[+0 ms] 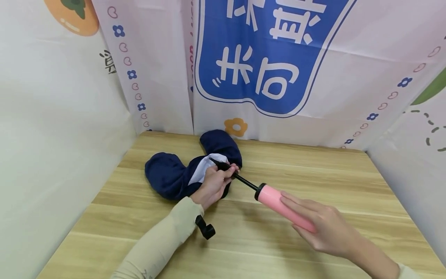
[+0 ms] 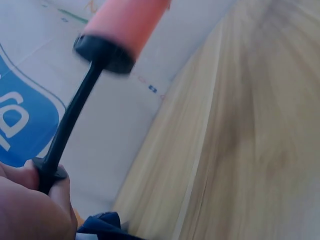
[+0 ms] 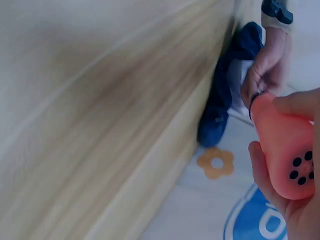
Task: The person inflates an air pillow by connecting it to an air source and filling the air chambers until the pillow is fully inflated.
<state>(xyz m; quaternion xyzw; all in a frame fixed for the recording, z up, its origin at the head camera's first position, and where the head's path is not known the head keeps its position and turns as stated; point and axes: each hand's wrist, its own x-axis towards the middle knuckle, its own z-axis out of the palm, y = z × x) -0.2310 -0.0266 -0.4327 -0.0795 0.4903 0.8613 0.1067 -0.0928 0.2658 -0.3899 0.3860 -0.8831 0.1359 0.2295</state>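
Observation:
A navy U-shaped neck pillow lies on the table with a pale, light-coloured patch at its middle. Over that patch, my left hand grips the black nozzle end of a hand pump, its thin tip pointing toward the pillow. A black rod runs from there to the pump's pink barrel, standing well out of it. Around the barrel, my right hand has its fingers and thumb wrapped. In the right wrist view, the barrel's end shows several dark holes.
The wood-grain table is enclosed by printed white cloth walls, the back one close behind the pillow. A black strap mount sticks out from the left wrist, over the table.

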